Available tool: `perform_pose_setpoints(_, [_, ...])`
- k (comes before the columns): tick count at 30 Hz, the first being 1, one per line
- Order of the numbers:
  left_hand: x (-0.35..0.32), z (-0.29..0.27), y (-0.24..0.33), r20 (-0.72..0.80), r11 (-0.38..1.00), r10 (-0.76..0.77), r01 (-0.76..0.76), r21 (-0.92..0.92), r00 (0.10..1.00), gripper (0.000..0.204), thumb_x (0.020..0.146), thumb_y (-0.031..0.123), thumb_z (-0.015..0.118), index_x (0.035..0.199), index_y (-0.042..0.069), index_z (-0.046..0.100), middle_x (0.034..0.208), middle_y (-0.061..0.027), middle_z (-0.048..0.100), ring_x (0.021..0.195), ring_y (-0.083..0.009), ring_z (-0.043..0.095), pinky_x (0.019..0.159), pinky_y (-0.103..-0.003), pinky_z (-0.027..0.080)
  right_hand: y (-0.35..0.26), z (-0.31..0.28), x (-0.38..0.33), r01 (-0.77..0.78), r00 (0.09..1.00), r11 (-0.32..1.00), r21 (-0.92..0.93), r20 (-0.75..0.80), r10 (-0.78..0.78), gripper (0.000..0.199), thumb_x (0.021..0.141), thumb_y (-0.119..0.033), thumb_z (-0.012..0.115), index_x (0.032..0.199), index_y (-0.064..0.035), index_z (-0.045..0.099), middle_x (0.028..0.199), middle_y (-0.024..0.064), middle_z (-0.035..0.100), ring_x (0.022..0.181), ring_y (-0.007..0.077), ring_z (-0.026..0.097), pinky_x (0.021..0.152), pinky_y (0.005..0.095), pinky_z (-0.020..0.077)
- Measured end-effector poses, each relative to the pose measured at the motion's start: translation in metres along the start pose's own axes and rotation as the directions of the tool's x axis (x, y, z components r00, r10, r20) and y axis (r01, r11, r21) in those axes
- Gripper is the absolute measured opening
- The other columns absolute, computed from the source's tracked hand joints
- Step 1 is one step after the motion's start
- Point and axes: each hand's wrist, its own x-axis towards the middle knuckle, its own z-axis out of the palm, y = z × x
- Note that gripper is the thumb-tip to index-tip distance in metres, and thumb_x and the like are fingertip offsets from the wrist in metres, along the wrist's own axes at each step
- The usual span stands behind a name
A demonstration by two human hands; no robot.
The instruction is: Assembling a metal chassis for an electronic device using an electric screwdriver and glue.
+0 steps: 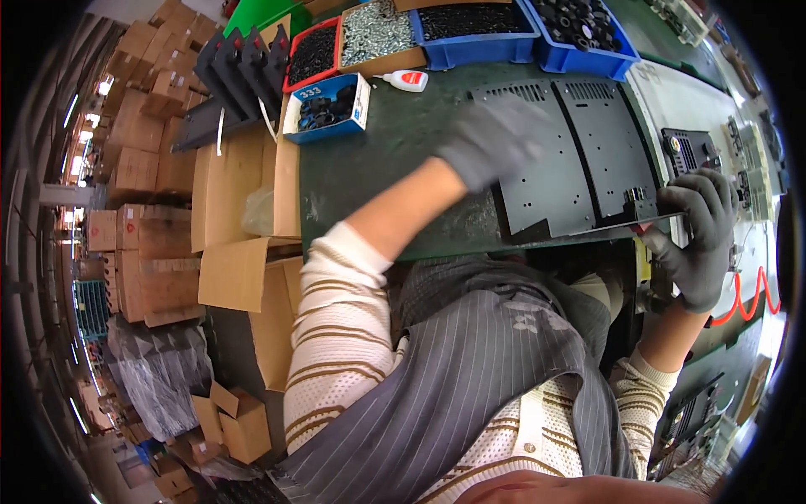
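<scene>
A black metal panel (546, 176) with vent slots, small holes and a dark seam down its middle lies on the green worktop near me. My left hand (499, 139), in a grey glove, is over its upper left part. Motion smears those fingers, so I cannot tell whether they hold anything. My right hand (703, 231), also gloved in grey, is closed around the panel's near right corner, thumb below and fingers above. Close to that corner, a small black block-like part (640, 204) sits on the panel's edge.
Blue bins of black parts (483, 52) and an open box of silvery hardware (375, 34) line the far edge. Nearer stand a small blue box (327, 122) and a white bottle (408, 81). Black panels (239, 80) lean above an open carton (285, 202) at left. A red coiled hose (743, 307) hangs right.
</scene>
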Motion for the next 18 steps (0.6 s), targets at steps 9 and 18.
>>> perform_pose_setpoints(9, [-0.084, -0.145, -0.162, 0.036, 0.389, -0.881, 0.677, 0.625, 0.472, 0.066, 0.076, 0.056, 0.066, 0.122, 0.009, 0.058, 0.114, -0.0157, 0.065, 0.105, -0.0303, 0.063, 0.090, -0.038, 0.048, 0.001, 0.004, 0.000, -0.024, 1.000, 0.998, 0.050, -0.017, 0.025, 0.054, 0.066, -0.054, 0.071, 0.088, -0.0057, 0.062, 0.090, 0.0100, 0.060, 0.095, 0.0325, 0.053, 0.086, 0.0438, 0.0380])
perform_pose_setpoints(18, [-0.084, -0.131, -0.197, 0.047, 0.356, -0.916, 0.756, 0.550, 0.397, 0.055, 0.075, 0.039, 0.067, 0.116, 0.003, 0.060, 0.117, -0.0198, 0.063, 0.110, -0.0320, 0.060, 0.093, -0.037, 0.046, -0.001, -0.006, 0.002, -0.057, 0.992, 0.997, 0.052, 0.114, 0.051, 0.056, 0.071, -0.054, 0.069, 0.091, -0.0020, 0.061, 0.095, 0.0123, 0.059, 0.095, 0.0323, 0.053, 0.087, 0.0427, 0.0398])
